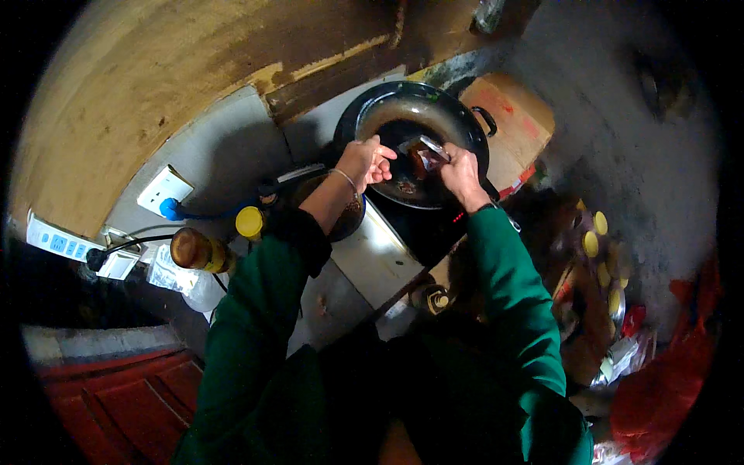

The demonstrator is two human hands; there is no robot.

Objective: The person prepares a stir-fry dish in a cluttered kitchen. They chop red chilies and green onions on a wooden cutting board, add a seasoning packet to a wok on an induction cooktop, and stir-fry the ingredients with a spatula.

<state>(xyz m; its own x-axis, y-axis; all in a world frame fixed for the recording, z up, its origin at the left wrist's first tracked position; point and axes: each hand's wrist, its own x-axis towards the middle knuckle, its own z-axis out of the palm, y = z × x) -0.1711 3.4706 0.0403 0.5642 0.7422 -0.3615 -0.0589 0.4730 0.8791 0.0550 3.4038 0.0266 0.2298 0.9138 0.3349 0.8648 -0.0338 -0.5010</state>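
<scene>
A large dark wok (407, 110) stands on a black cooktop (418, 224) with red lit marks. Over the wok my right hand (464, 174) grips a small plastic packet (432, 154) with shiny edges, and reddish-brown matter shows at it. My left hand (367, 163) is over the wok's left side, fingers partly curled and apart, with nothing seen in it. Some brownish bits (406, 187) lie low in the wok. Beneath my left forearm is a round vessel (350, 218), mostly hidden.
A brown bottle (192, 249) and a yellow-capped container (250, 222) stand left of my left arm. A blue plug (170, 209) sits in a wall socket. A cardboard box (511, 125) is behind the wok's right side. Another bottle (436, 299) stands near the counter's front.
</scene>
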